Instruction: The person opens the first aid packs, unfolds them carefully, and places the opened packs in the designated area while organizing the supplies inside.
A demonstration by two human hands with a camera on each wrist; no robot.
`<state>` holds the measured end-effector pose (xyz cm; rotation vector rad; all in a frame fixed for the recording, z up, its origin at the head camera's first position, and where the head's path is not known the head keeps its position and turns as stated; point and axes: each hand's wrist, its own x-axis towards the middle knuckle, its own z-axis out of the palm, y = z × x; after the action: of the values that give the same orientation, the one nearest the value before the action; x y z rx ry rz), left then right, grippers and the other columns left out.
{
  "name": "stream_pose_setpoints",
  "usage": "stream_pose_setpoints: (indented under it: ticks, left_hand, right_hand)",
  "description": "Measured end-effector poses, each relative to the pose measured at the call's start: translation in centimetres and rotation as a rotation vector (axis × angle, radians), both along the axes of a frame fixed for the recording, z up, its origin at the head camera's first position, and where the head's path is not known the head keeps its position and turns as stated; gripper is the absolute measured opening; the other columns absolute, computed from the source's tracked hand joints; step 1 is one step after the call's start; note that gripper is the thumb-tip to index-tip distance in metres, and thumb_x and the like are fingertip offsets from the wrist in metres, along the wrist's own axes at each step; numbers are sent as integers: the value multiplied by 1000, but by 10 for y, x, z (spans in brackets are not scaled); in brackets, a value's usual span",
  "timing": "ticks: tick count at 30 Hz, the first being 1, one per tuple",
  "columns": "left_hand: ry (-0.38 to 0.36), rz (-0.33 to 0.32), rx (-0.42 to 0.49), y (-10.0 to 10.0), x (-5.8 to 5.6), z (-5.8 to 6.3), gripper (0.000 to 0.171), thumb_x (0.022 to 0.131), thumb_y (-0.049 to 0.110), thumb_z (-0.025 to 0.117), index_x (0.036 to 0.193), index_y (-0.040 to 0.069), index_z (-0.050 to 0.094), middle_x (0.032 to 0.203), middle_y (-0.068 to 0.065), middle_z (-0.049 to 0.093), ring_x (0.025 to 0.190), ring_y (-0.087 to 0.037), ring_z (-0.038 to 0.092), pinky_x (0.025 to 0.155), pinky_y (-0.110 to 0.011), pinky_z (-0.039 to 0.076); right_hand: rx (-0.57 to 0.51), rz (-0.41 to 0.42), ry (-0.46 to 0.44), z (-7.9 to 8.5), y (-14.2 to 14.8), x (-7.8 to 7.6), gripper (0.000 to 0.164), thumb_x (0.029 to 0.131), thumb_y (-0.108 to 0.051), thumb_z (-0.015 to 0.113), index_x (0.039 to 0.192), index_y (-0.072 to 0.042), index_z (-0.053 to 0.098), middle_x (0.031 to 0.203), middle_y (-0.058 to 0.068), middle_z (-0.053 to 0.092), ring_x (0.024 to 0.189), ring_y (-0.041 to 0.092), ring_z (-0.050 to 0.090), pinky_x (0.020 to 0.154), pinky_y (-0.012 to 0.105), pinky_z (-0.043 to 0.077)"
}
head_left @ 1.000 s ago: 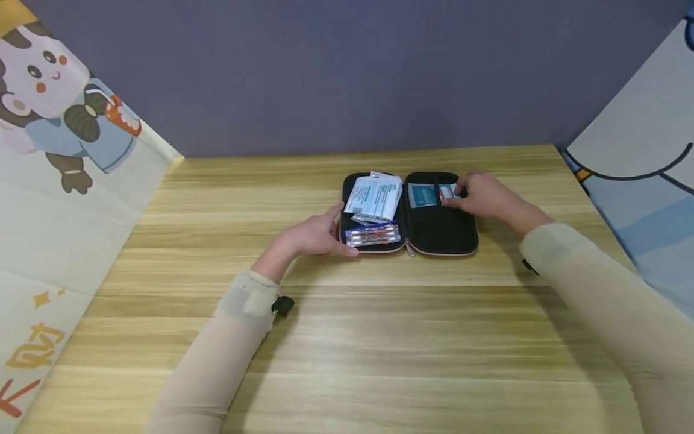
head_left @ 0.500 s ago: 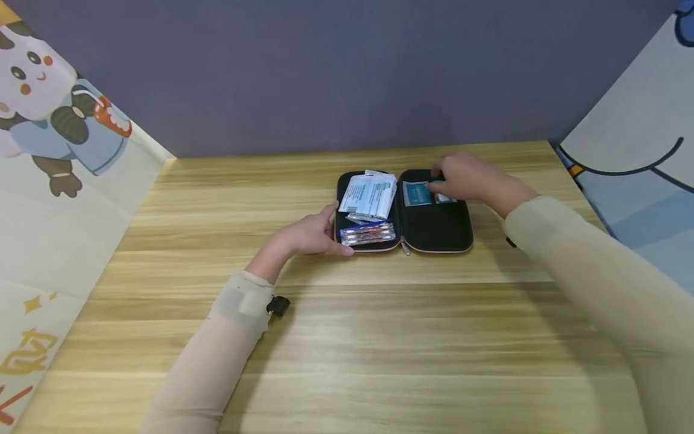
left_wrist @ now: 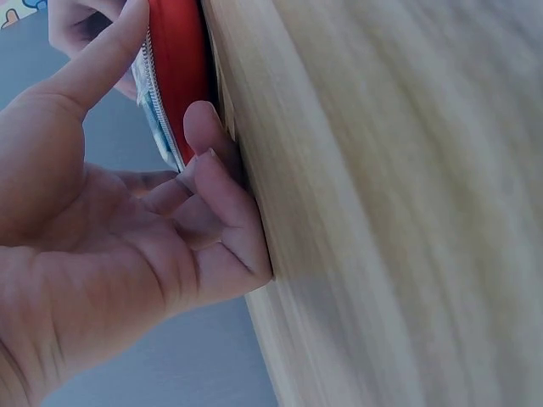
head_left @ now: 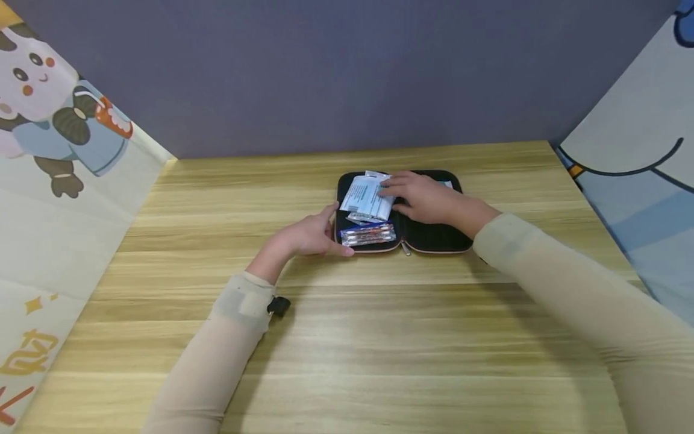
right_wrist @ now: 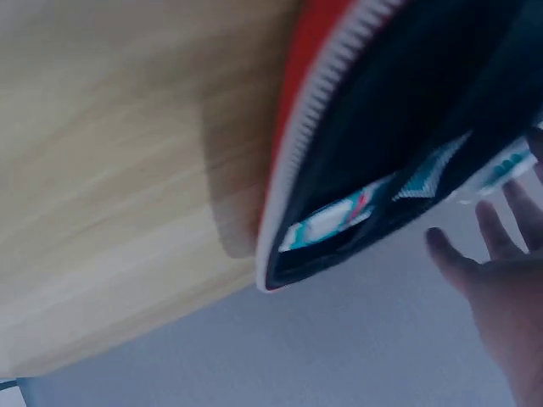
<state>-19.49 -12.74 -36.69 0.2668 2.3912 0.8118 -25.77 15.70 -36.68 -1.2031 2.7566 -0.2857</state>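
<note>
A black-lined zip case (head_left: 434, 236) lies unfolded on the table, its outside red in both wrist views. My left hand (head_left: 309, 235) grips the case's near-left corner, thumb along the front edge and fingers curled at the side. Over the case's middle, my right hand (head_left: 420, 196) reaches with spread fingers to the white packets (head_left: 360, 194) in the left half; whether the fingertips press them is unclear. Below those packets lie clear-wrapped thin sticks (head_left: 368, 234). In the right wrist view, small teal-and-white packets (right_wrist: 331, 222) sit in the right half's pocket, mostly hidden by my hand in the head view.
The wood-grain table (head_left: 336, 337) meets a dark grey-blue wall (head_left: 347, 72) close behind the case. Cartoon-printed panels (head_left: 43, 211) stand at both sides. A metal zip pull (head_left: 405, 248) hangs at the case's near edge by the fold.
My right hand has moved left from the right half's pocket to the white packets in the left half. My left hand has stayed at the case's corner.
</note>
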Motion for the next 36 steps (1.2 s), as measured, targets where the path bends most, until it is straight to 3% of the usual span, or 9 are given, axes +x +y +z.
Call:
stream_pose_setpoints:
  ticks: [8,12,16,21,26,29,31,33,36]
  left_hand:
    - [18,-15,-15,-1,0,-1,135,83,45,91,172,14,-6,121,-14,68,89,-24,71,98,-42,55]
    - [24,-18,-12,0,1,-1,135,83,45,91,172,13,-5,119,-13,68,89,-24,71,97,-42,56]
    - [25,-19,-13,0,1,-1,135,83,45,91,172,14,-6,115,-12,68,86,-23,70,92,-40,55]
    - [22,-17,-20,0,0,-1,135,83,46,91,172,15,-6,114,-12,67,85,-23,69,91,-39,55]
    - [16,-10,-24,-1,0,-1,136,83,47,91,172,15,-6,121,-14,66,91,-23,71,100,-43,55]
    - [10,-10,-25,-1,-1,0,136,82,48,91,172,16,-6,128,-16,65,94,-24,72,105,-46,53]
    - [6,-10,-24,0,-1,0,136,82,48,91,172,16,-7,132,-17,63,95,-24,72,109,-47,52]
    - [2,-9,-20,0,-1,1,137,82,48,91,172,16,-7,133,-17,63,96,-24,72,109,-47,52]
    - [1,-8,-17,-1,-1,0,137,82,48,91,172,16,-7,133,-17,63,97,-25,72,108,-47,53]
  right_hand:
    - [-77,72,177,-7,7,2,37,103,-14,72,138,-3,68,145,20,64,140,41,56,118,59,45]
    - [-219,1,189,-3,14,4,34,105,-16,68,137,-3,69,141,20,66,135,41,60,115,59,48]
    - [-460,-222,34,6,28,1,32,110,-20,59,134,-1,69,136,20,67,119,37,65,100,52,55]
    - [-696,-534,-197,11,57,-3,42,114,-27,47,145,-4,64,136,24,66,99,12,63,81,24,52]
    - [-872,-585,-320,8,90,1,52,112,-17,47,163,-23,45,145,17,66,92,-3,67,71,23,60]
    - [-871,-605,-345,7,109,8,45,111,-12,42,150,-24,61,138,4,68,93,1,69,70,24,61]
    - [-826,-636,-345,8,120,13,42,111,-14,37,132,-12,73,132,1,69,91,3,69,69,24,61]
    - [-760,-654,-315,9,129,17,46,111,-18,35,116,-3,78,118,-10,71,90,4,67,71,22,58]
    - [-628,-651,-240,12,140,22,39,108,-19,45,108,0,79,104,-14,72,81,6,59,67,21,48]
